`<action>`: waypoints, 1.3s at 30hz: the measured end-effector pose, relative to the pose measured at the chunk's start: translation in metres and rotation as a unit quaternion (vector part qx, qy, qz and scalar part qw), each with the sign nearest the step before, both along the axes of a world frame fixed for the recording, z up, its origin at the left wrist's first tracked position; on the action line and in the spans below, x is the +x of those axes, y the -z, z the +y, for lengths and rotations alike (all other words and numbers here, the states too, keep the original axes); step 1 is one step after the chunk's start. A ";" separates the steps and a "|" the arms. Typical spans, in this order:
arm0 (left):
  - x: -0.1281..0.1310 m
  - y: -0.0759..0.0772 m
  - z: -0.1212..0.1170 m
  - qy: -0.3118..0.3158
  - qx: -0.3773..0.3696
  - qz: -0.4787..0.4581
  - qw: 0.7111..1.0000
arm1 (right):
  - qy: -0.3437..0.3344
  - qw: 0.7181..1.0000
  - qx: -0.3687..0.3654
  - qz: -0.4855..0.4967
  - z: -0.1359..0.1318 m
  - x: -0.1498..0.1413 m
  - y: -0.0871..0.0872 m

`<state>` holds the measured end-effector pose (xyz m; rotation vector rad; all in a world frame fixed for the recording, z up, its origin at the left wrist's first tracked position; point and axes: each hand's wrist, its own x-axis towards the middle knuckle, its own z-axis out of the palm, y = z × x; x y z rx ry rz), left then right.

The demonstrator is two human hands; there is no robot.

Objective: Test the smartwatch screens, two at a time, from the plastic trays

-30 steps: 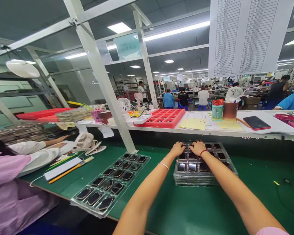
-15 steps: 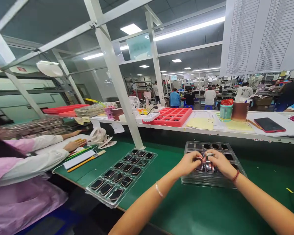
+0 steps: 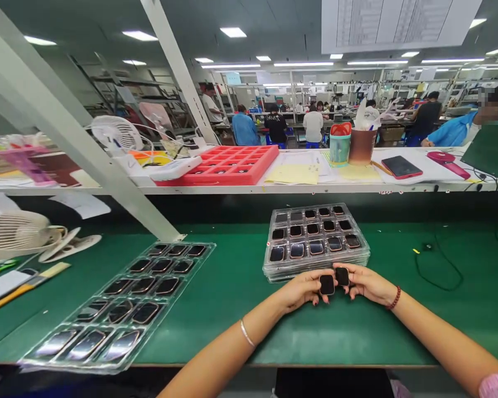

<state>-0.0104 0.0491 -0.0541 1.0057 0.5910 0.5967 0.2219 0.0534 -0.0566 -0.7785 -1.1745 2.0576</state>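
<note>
My left hand (image 3: pixel 297 290) is closed on a strapless smartwatch body (image 3: pixel 326 284), its dark square screen turned up toward me. A second smartwatch body (image 3: pixel 342 277) is pinched in my right hand (image 3: pixel 369 284). The two watch bodies are side by side, above the green table just in front of a stack of clear plastic trays (image 3: pixel 315 269). Rows of dark-screened watch bodies lie in the top tray's pockets. Left of my hands, another clear tray (image 3: pixel 156 316) holds similar watch bodies, several with shiny reflections.
A white shelf (image 3: pixel 240 189) spans the back, bearing a red compartment tray (image 3: pixel 232 179), cups (image 3: pixel 362 146) and a phone (image 3: pixel 401 167). A slanted white post (image 3: pixel 120 188) rises at left. A small fan (image 3: pixel 16 229) and brush (image 3: pixel 45 275) lie left; a dark cable (image 3: pixel 440 284) lies right.
My hands have drawn back from over the stacked trays to in front of them, and a watch body now shows in each. The view has turned right; the pink-clothed co-worker is mostly out of frame.
</note>
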 end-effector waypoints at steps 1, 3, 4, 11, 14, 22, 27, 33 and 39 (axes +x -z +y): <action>-0.004 0.000 0.000 -0.004 -0.011 -0.012 1.000 | -0.001 1.000 -0.005 0.008 0.001 0.000 -0.001; -0.010 -0.001 0.001 -0.016 -0.019 -0.021 0.999 | -0.005 1.000 -0.007 0.020 0.000 0.000 -0.003; -0.012 0.000 0.001 -0.022 -0.020 -0.022 0.999 | -0.007 1.000 -0.006 0.023 -0.001 0.000 -0.004; -0.007 0.005 0.000 -0.065 0.015 0.000 0.998 | -0.021 0.999 0.029 -0.006 -0.008 -0.005 -0.001; -0.005 0.003 -0.002 -0.071 0.027 0.018 0.997 | 0.001 0.997 0.062 -0.035 -0.009 -0.008 0.003; 0.003 0.009 -0.005 -0.110 0.082 0.087 0.987 | 0.051 0.989 0.119 -0.077 -0.010 -0.010 0.010; 0.004 0.012 -0.006 -0.114 0.103 0.123 0.980 | 0.046 0.980 0.162 -0.106 -0.010 -0.012 0.010; 0.004 0.009 -0.008 -0.114 0.129 0.142 0.975 | 0.045 0.978 0.173 -0.109 -0.011 -0.013 0.010; 0.005 0.004 -0.009 -0.105 0.125 0.156 0.974 | 0.069 0.974 0.175 -0.129 -0.010 -0.013 0.006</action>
